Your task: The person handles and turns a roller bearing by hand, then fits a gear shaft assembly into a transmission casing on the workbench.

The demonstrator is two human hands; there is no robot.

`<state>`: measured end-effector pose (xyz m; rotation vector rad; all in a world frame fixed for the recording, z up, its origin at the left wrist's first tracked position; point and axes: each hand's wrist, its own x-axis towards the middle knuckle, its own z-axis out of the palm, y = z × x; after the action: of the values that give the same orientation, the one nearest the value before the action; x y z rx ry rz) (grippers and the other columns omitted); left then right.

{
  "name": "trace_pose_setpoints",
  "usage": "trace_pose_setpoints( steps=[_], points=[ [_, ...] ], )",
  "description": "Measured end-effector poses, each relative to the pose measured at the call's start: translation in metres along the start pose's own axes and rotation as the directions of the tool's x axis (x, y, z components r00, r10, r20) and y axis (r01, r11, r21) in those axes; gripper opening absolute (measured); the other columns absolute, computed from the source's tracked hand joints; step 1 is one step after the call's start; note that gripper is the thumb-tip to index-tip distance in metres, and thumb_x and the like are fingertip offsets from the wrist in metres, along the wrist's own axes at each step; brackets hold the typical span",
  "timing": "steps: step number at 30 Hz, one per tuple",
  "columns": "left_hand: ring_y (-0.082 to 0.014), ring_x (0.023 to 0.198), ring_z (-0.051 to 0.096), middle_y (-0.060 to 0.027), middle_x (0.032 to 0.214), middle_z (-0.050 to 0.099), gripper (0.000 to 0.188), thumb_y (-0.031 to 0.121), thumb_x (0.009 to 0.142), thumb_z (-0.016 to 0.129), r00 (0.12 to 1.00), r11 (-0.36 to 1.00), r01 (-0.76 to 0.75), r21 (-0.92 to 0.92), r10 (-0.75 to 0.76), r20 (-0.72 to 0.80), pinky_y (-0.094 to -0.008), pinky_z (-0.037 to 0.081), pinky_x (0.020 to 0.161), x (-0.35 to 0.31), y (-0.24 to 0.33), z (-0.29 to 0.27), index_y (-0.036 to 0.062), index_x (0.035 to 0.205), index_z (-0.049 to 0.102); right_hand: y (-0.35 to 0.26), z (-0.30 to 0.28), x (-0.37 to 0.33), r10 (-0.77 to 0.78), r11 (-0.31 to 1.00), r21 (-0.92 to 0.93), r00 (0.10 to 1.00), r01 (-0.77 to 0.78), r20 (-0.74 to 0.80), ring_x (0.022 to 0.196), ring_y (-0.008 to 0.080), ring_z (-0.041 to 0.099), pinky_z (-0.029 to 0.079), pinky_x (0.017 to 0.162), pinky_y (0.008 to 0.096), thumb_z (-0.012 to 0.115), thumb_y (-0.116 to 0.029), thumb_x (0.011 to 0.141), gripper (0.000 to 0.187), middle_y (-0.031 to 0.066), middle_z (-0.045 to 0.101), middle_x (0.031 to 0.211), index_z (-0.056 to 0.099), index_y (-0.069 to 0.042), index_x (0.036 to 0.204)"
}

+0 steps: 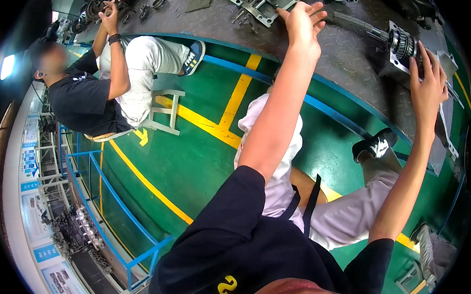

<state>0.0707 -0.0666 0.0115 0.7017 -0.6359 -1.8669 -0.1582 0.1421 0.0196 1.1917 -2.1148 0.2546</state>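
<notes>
My left hand [303, 29] is raised over the metal workbench [323, 59], its fingers spread and nothing in them. Beyond and left of it lies an open metal housing [255, 6] with rods across it. A splined shaft [360, 26] stretches to the right of this hand and meets a stack of gears [403, 45]. The gears sit on a grey metal casing [399, 70] at the bench's right end. My right hand [429, 76] lies against the gears and casing with fingers stretched out. Its contact underneath is partly hidden.
A seated co-worker [91, 88] handles dark parts [97, 7] at the bench's left end. A flat greenish pad [198, 3] and metal rings [159, 3] lie between us. A blue railing [120, 205] stands at left. Blue bars [332, 109] run below the bench edge.
</notes>
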Motion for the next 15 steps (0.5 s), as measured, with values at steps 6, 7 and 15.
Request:
trace_pose_setpoints(
  steps=[6,7,15],
  points=[
    [-0.0212,0.082,0.066,-0.0136,0.101,0.069,0.015,0.012,0.087,0.046,0.999,1.000,0.002,0.021,-0.001,-0.046,-0.0344,0.050,0.070,-0.006,0.006,0.002,0.0029,0.098,0.048,-0.007,-0.004,0.002,-0.005,0.999,0.044,1.000,0.006,-0.023,0.132,0.0221,0.044,0.024,0.105,0.0599,0.056,-0.045,0.096,0.043,-0.0036,0.054,0.138,0.054,-0.038,0.138],
    [-0.0215,0.081,0.066,-0.0143,0.102,0.069,0.019,0.010,0.087,0.046,0.997,1.000,0.001,0.028,0.001,-0.080,-0.0342,0.050,0.069,-0.010,0.006,0.005,0.0030,0.104,0.044,-0.007,-0.006,0.000,0.003,0.998,0.057,1.000,-0.002,-0.009,0.132,0.0224,0.044,0.024,0.105,0.0604,0.056,-0.044,0.096,0.043,-0.0033,0.054,0.138,0.054,-0.037,0.138],
    [-0.0166,0.080,0.065,-0.0147,0.098,0.071,0.054,0.012,0.090,0.047,0.916,0.790,-0.393,0.471,0.291,0.276,-0.0286,0.048,0.069,-0.017,0.034,0.000,-0.0052,0.140,0.037,-0.017,-0.018,0.008,0.012,0.994,0.112,1.000,-0.013,0.006,0.133,0.0231,0.043,0.024,0.105,0.0621,0.057,-0.042,0.096,0.043,-0.0021,0.054,0.138,0.055,-0.035,0.138]
  ],
)
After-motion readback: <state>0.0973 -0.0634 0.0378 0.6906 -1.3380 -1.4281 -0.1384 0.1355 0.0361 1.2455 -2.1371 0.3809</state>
